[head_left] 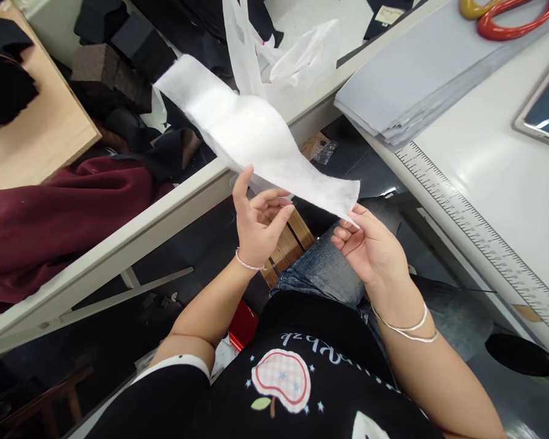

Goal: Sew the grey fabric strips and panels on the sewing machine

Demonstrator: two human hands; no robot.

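Observation:
A long strip of white fleecy interlining (251, 131) hangs in the air in front of me, stretching up and to the left. My left hand (256, 222) touches its lower edge, thumb up and fingers curled against the fabric. My right hand (370, 247) pinches the strip's near right corner between thumb and fingertips. Both wrists carry thin bracelets. My knees in blue jeans (322, 268) are below the hands.
A white worktable (498, 177) with a printed ruler along its edge stands at right, bearing a stack of grey sheets (412, 79), red-handled scissors (512, 18) and a tablet (546, 103). A second table's edge (132, 238) runs diagonally at left, with maroon cloth (64, 213) and dark fabric blocks behind.

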